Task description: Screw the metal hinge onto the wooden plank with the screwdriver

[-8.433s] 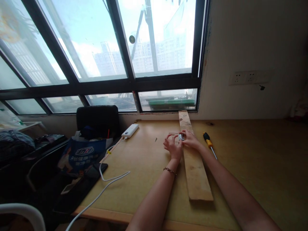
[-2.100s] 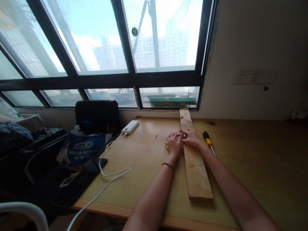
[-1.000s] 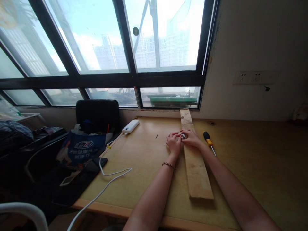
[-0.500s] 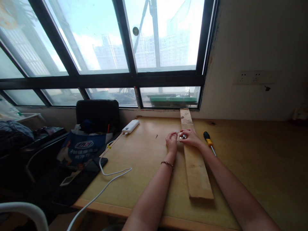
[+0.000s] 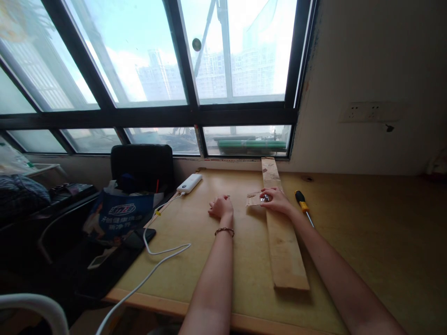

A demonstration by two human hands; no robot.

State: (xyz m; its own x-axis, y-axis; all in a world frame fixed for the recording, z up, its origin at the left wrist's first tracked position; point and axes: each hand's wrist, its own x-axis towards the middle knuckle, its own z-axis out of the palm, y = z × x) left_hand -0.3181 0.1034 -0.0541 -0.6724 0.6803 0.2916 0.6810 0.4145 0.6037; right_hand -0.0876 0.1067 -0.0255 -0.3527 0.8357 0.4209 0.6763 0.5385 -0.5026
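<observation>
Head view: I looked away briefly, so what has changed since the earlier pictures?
The left hand has come away from the metal piece, moving left to the small screw; whether it holds it is unclear. The right hand keeps holding the metal piece; the board and screwdriver lie unchanged.

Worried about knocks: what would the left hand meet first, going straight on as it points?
Probably the small screw by the left hand, perhaps touching it; beyond, across the tabletop, apparently the wall.
</observation>
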